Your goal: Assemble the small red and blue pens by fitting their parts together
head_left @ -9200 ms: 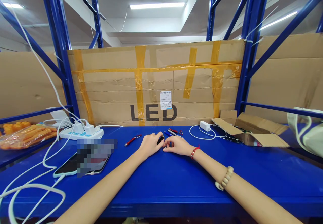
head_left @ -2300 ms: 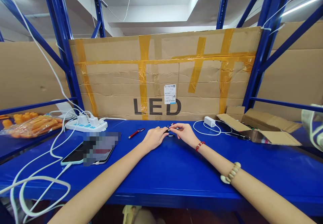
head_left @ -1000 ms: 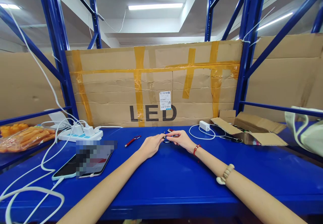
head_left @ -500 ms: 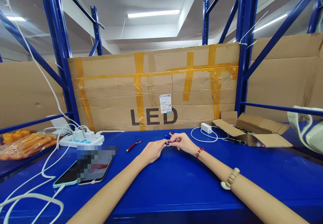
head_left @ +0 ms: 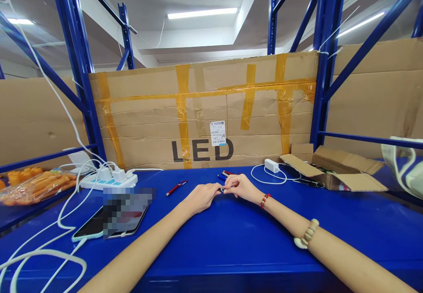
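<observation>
Cardboard (head_left: pixel 205 116) marked LED is standing behind the blue desk (head_left: pixel 231 240). At frame centre, the left hand (head_left: pixel 200 196) and right hand (head_left: pixel 243 186) are meeting fingertip to fingertip, both curled and pinching a small dark pen part (head_left: pixel 220 190), mostly hidden by fingers. More pens (head_left: pixel 228 173) are lying just behind, hard to make out.

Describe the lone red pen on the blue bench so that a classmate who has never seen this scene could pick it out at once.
Start at the taped cardboard panel printed LED. Below the L, on the blue bench, lies the red pen, left of the left hand. It lies alone, slanted, apart from the cluster of pens beyond the hands.
</observation>
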Tool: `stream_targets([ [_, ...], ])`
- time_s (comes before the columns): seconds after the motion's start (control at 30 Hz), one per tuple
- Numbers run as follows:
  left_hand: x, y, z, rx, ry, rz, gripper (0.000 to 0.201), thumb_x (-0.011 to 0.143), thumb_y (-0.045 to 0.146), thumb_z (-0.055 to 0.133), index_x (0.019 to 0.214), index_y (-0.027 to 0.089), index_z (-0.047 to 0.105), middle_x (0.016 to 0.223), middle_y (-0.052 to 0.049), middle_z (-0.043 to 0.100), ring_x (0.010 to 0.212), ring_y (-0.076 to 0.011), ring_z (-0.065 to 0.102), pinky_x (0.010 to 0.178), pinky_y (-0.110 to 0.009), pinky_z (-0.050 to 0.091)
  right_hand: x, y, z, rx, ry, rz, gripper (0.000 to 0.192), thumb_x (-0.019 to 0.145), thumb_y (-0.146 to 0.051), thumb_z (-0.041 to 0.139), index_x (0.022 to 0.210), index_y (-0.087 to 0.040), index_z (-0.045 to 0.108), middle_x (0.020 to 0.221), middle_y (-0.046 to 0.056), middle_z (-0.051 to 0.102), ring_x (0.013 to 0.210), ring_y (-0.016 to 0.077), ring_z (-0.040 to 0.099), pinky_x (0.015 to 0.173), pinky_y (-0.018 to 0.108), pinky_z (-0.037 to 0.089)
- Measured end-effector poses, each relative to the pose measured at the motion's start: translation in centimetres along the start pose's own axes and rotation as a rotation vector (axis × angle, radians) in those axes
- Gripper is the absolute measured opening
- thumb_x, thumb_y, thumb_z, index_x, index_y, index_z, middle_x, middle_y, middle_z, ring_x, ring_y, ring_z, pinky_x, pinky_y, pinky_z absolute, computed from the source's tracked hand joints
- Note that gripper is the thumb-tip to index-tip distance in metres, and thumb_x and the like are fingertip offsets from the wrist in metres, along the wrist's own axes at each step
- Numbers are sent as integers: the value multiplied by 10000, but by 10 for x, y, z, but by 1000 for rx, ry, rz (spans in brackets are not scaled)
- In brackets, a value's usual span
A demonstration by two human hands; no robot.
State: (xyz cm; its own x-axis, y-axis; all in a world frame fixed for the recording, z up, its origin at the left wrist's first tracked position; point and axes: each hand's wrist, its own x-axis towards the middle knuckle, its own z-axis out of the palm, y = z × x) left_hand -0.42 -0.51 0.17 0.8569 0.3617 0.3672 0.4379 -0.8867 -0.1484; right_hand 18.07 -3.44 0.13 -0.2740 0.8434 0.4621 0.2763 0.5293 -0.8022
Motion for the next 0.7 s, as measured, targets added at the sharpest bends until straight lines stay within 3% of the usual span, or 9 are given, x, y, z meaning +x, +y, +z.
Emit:
stream_targets([
  [0.27,-1,-1,0,40,2,-6,116,907,191,337,1001,160,395,901,-43,542,792,-206,544,655,-274,433,-3,-2,2,-107,1,40,330,591,-427,654,582,-108,571,684,13,527,389,32,420,330,174,360],
  [0.7,1,-3,3,-14,57,-19,113,893,162,375,1004,165,391,960,-46,534,856,-197,536,722,-269,429,-3,-4,4,-174,40,120,275,632,-391,615,613,-121,566,472,-26,477,352,60,419,336,173,302],
])
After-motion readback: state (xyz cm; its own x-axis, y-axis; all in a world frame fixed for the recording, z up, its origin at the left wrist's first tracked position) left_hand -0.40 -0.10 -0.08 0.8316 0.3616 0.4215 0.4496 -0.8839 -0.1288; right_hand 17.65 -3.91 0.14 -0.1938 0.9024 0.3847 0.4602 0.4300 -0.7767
